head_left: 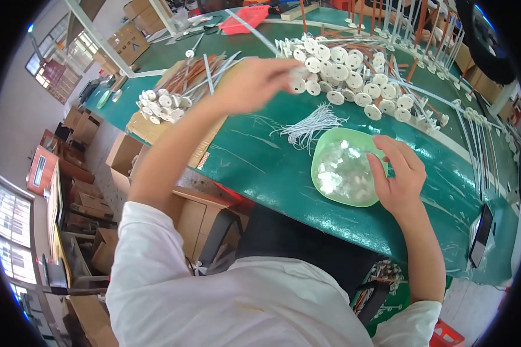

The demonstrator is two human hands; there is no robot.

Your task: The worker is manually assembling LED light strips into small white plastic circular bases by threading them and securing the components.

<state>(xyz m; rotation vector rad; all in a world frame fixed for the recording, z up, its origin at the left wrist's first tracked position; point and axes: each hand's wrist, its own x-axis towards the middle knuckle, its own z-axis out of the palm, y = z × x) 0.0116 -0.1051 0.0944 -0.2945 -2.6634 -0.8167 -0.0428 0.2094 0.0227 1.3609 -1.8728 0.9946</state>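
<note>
The blurred left hand [255, 85] curls at the discs [340, 72], the right hand [404, 176] half spread by the bowl [344, 199]; holds unclear. Bare worktop [243, 159] runs to its near edge.

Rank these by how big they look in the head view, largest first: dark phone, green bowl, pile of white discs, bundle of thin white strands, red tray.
1. Pile of white discs
2. Green bowl
3. Bundle of thin white strands
Unranked, smallest: dark phone and red tray look too alike.

1 red basket [246, 21] sits far back, 1 black phone [481, 236] lies at right, cardboard boxes [126, 43] stand upper left.
</note>
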